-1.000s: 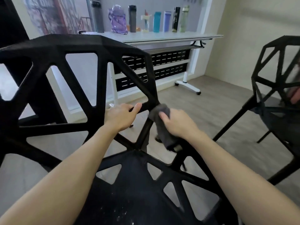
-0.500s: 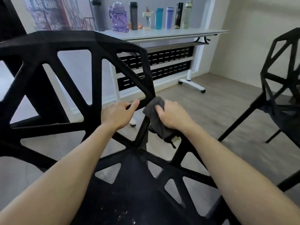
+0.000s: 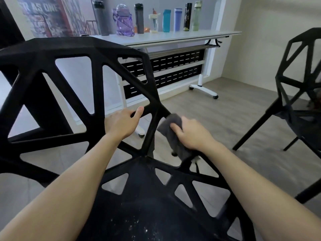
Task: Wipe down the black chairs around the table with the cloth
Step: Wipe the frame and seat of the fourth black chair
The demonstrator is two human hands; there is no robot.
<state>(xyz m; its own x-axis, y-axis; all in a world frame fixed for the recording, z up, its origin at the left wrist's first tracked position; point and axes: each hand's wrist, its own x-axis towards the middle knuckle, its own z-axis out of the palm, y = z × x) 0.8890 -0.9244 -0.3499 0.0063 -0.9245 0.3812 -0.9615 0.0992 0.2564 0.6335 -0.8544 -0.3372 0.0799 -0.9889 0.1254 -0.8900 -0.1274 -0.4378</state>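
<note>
Soft grey cloth against angular, seemingly plastic black chair.

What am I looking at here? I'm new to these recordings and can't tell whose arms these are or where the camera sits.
There is no machine: a person wears one camera on the head, looking down at their own two bare arms. The left hand grips a bar of the near black chair to steady it. The right hand presses a grey cloth against the chair's frame. Pale specks dot the seat. A second black chair stands to the right, and bottles line a white table behind.
</note>
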